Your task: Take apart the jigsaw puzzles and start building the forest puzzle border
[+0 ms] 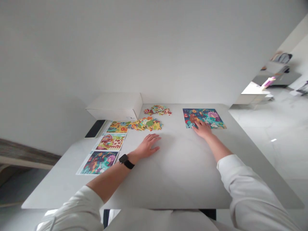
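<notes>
My left hand (148,146) lies flat on the white table (178,173), fingers stretched out, holding nothing, just below a pile of yellow-green puzzle pieces (145,124). A black watch (126,161) is on that wrist. My right hand (202,129) rests on the near edge of an assembled blue puzzle (204,117) at the far right, fingers pressed down on it. A second pile of loose pieces (158,110) sits further back.
Three picture cards lie in a row on the left: a yellow one (118,127), a red-and-cream one (110,142), a dark blue one (99,162). A white box (115,106) and a black flat object (95,128) stand at the far left.
</notes>
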A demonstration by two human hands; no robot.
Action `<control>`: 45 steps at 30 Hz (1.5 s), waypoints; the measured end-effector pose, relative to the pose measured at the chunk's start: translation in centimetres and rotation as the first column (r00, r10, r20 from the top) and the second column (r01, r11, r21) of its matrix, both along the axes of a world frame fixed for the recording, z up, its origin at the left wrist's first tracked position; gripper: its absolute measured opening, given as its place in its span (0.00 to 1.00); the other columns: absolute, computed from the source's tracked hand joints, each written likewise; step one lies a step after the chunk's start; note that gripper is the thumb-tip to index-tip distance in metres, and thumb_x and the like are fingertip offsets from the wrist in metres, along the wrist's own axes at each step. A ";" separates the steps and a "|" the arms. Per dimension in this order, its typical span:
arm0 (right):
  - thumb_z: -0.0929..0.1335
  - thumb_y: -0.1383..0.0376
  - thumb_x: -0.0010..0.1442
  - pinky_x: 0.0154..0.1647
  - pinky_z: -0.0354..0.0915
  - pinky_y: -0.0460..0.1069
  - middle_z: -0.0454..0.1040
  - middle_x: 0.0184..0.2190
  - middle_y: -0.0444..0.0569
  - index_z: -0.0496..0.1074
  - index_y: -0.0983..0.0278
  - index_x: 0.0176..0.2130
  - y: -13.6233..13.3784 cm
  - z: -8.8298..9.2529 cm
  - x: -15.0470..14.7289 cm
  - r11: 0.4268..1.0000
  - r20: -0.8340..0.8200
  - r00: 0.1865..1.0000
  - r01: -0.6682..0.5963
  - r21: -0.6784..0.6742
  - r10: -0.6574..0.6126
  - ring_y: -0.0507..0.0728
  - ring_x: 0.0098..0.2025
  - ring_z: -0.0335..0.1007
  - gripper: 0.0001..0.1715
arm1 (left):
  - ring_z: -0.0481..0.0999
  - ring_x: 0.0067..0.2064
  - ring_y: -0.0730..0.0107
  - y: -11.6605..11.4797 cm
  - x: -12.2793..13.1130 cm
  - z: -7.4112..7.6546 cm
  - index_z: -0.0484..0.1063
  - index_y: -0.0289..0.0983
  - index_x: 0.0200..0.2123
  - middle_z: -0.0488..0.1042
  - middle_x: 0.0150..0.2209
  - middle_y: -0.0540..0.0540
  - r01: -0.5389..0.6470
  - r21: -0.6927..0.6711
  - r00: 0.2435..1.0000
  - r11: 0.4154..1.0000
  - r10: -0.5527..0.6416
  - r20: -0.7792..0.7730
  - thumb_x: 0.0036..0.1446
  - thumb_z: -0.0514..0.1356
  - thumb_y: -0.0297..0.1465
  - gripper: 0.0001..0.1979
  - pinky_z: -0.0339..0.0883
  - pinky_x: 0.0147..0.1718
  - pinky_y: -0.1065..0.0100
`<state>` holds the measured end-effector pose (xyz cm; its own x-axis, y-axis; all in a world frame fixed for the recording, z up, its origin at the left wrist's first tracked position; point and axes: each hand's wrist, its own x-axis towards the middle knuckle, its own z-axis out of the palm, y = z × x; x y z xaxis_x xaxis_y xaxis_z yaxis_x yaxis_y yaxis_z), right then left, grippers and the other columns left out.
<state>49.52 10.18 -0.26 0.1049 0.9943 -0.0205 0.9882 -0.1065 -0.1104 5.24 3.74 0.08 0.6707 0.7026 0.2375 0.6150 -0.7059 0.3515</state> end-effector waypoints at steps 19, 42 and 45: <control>0.67 0.43 0.71 0.65 0.65 0.73 0.69 0.70 0.66 0.73 0.60 0.68 -28.0 1.4 -19.6 0.904 -0.127 0.895 -0.419 0.091 0.427 0.79 0.68 0.65 0.36 | 0.64 0.74 0.41 -8.4 1.5 2.2 0.68 0.45 0.72 0.63 0.75 0.34 0.145 -0.072 0.961 0.987 -0.158 -0.229 0.58 0.71 0.56 0.44 0.56 0.73 0.42; 0.73 0.59 0.68 0.57 0.70 0.51 0.82 0.55 0.56 0.82 0.61 0.56 -4.4 3.8 -17.1 0.874 -0.088 0.875 -0.483 -0.061 0.477 0.62 0.56 0.79 0.18 | 0.81 0.56 0.49 2.3 -6.4 3.8 0.77 0.37 0.58 0.80 0.55 0.34 -0.298 -0.105 0.900 0.949 0.244 -0.360 0.64 0.64 0.53 0.30 0.74 0.55 0.58; 0.74 0.55 0.68 0.48 0.70 0.49 0.85 0.48 0.53 0.83 0.59 0.51 -3.6 4.2 -18.5 0.870 -0.096 0.880 -0.474 -0.134 0.465 0.60 0.49 0.81 0.16 | 0.84 0.50 0.51 3.7 -4.9 4.3 0.77 0.38 0.55 0.83 0.50 0.37 -0.336 -0.193 0.867 0.922 0.222 -0.447 0.61 0.65 0.57 0.32 0.74 0.46 0.62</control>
<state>31.07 6.59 3.91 -0.3795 0.9106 -0.1636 0.9180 0.3486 -0.1890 0.29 7.42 4.42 0.4330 0.8722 -0.2276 0.8997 -0.4028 0.1682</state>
